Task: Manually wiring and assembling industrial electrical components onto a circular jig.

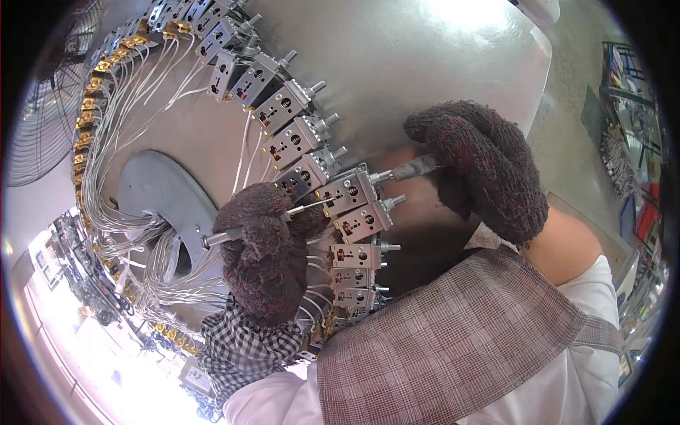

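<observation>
My left hand [262,255], in a dark knitted glove, is closed around a thin screwdriver [309,207]. Its tip reaches the face of a metal box-shaped control unit [348,193] with a shaft. From the other side my right hand [489,170], gloved alike, grips a grey, worn-looking tool [414,168]. That tool's end meets the shaft of the same unit; its exact kind is hidden by the glove. Right below sits another such control unit [360,223], and one more [306,175] stands just above.
Many like units curve along the metal table [397,57]. White leads [145,241] run from them into a grey round-edged fixture [166,180]. Brass-coloured parts [86,131] line the far left, beside a fan [46,134]. A loaded rack [634,92] stands at the right.
</observation>
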`<state>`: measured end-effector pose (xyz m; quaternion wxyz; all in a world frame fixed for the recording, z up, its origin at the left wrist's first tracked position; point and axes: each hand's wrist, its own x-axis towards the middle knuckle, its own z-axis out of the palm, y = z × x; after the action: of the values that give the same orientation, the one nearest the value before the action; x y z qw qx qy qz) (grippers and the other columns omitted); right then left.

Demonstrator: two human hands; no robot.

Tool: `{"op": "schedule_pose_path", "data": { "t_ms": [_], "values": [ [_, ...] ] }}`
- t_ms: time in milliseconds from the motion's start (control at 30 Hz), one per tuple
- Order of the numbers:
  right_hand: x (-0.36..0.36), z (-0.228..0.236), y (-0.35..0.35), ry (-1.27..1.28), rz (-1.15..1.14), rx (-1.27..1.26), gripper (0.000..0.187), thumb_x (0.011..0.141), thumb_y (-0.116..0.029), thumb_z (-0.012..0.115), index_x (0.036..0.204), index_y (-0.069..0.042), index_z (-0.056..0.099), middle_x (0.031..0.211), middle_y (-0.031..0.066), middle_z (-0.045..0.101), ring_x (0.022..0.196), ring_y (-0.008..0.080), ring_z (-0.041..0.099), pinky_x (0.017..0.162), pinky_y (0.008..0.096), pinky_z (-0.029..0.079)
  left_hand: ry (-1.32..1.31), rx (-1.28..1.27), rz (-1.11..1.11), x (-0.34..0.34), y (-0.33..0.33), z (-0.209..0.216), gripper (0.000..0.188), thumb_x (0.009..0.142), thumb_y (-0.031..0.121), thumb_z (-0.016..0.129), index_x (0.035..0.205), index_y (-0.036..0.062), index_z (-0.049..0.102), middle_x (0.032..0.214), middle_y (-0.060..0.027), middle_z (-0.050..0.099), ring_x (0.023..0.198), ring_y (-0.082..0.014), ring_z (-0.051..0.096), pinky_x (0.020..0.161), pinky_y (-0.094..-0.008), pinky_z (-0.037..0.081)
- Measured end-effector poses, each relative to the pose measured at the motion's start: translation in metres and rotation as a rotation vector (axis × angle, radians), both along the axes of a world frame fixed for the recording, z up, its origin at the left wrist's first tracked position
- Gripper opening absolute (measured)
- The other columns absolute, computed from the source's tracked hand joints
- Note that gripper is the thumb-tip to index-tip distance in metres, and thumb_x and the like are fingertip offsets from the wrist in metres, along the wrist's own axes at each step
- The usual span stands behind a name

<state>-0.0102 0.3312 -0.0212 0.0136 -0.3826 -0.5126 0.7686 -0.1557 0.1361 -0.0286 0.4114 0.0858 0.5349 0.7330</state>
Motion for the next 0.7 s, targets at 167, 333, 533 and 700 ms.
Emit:
{"op": "schedule_pose_path", "data": {
  "t_ms": [167,333,533,700],
  "values": [
    [0.005,-0.011,-0.005,0.219,-0.082,0.049,0.029,0.088,-0.017,0.049,0.113,-0.003,0.05,0.077,0.0071,0.057,0.059,0.0097,0.053,0.046,0.0226,0.043,0.014,-0.025,0.012,0.002,0.002,0.001,0.034,0.087,0.029,0.049,0.108,0.0035,0.043,0.105,-0.0158,0.053,0.086,-0.0262,0.06,0.069,-0.0382,0.053],
    [0.008,-0.013,0.0,0.306,-0.02,0.126,0.034,0.09,-0.019,0.044,0.117,0.001,0.044,0.092,0.0123,0.056,0.072,0.0193,0.059,0.055,0.0248,0.046,-0.02,-0.004,0.003,0.002,0.003,-0.001,0.034,0.088,0.031,0.048,0.108,0.0042,0.042,0.105,-0.0167,0.053,0.086,-0.0261,0.06,0.069,-0.0376,0.053],
    [0.007,-0.01,0.003,0.247,0.017,0.138,0.033,0.089,-0.017,0.046,0.117,0.001,0.044,0.101,0.0126,0.055,0.078,0.0201,0.058,0.059,0.0262,0.048,0.032,-0.018,-0.01,-0.001,0.002,-0.003,0.032,0.088,0.029,0.047,0.109,0.0041,0.041,0.105,-0.0173,0.053,0.086,-0.0263,0.061,0.069,-0.037,0.053],
    [0.004,-0.006,0.006,0.161,0.092,0.104,0.032,0.089,-0.017,0.046,0.117,0.0,0.045,0.102,0.0124,0.055,0.076,0.018,0.057,0.059,0.0263,0.048,0.003,-0.008,-0.015,-0.001,0.003,-0.002,0.031,0.089,0.028,0.045,0.108,0.0039,0.041,0.105,-0.0172,0.053,0.087,-0.0259,0.061,0.069,-0.037,0.054]
  ]
}}
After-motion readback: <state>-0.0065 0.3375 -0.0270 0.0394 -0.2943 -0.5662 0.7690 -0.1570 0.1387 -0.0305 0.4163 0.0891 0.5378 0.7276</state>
